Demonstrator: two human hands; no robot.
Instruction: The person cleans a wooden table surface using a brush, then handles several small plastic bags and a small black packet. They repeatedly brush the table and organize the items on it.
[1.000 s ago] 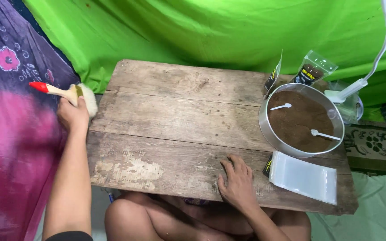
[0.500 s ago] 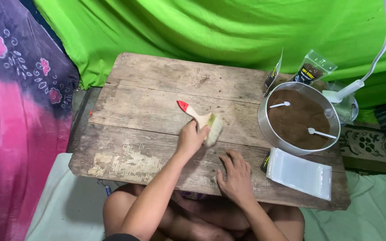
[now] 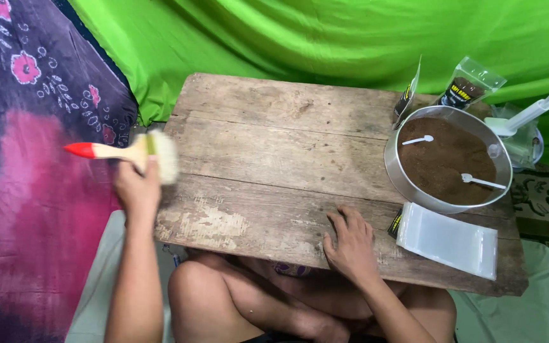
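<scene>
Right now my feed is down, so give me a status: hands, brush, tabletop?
Left hand grips brush at table's left edge. Right hand flat on boards. Powder bowl at right.

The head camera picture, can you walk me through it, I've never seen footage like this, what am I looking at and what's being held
There is no machine here. The camera sits on a person's head and looks down, so the two arms at the bottom are that person's own, with bare knees under the table.

The left hand grips a paintbrush with a pale wooden handle, a red tip and light bristles, held at the left edge of the worn wooden table. The right hand lies flat on the table's near edge, holding nothing.

At the right stands a round metal pan of brown powder with two small white spoons lying in it. In front of it lies a stack of clear plastic bags; behind it stand small pouches. Green cloth hangs behind, patterned purple and pink cloth at the left.
</scene>
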